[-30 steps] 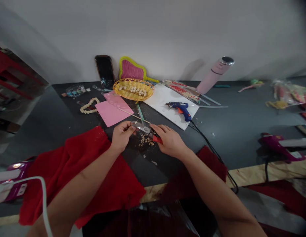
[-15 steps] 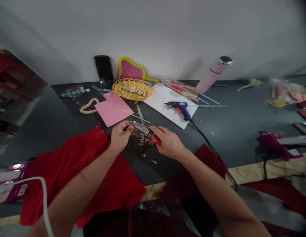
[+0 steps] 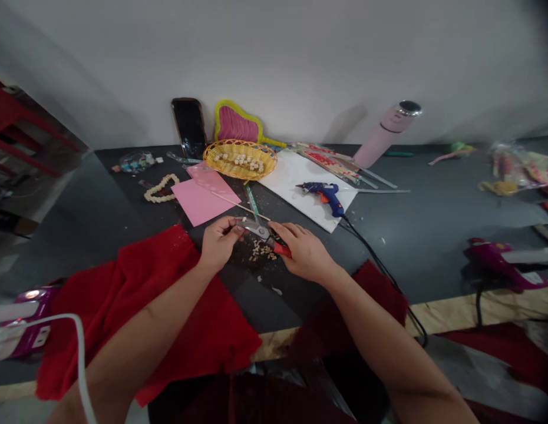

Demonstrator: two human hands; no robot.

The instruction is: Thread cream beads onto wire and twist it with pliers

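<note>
My right hand [image 3: 308,252] is wrapped round the red handles of a pair of pruning shears [image 3: 258,231], whose metal blades point left. At the blade tips, my left hand [image 3: 218,242] is closed in a pinch around a small pale piece [image 3: 244,219], mostly hidden by the fingers and too small to make out fully. Beneath the shears lies a scatter of small cut tan bits [image 3: 261,250] on the dark tabletop. A thin wooden stick [image 3: 230,201] lies just beyond, across a pink paper sheet [image 3: 203,203].
A yellow wicker basket [image 3: 221,168] holds small whitish pieces. Behind it stand a phone [image 3: 188,126] and a yellow-rimmed pink shape [image 3: 238,125]. A blue glue gun [image 3: 327,194] rests on a white board [image 3: 285,174]. Nearby are a pink flask [image 3: 380,141], a beaded loop [image 3: 161,188] and red cloth [image 3: 154,282].
Both hands hold nearly the same pose around the shears. The whole view has shifted very slightly, with things appearing a little farther right.
</note>
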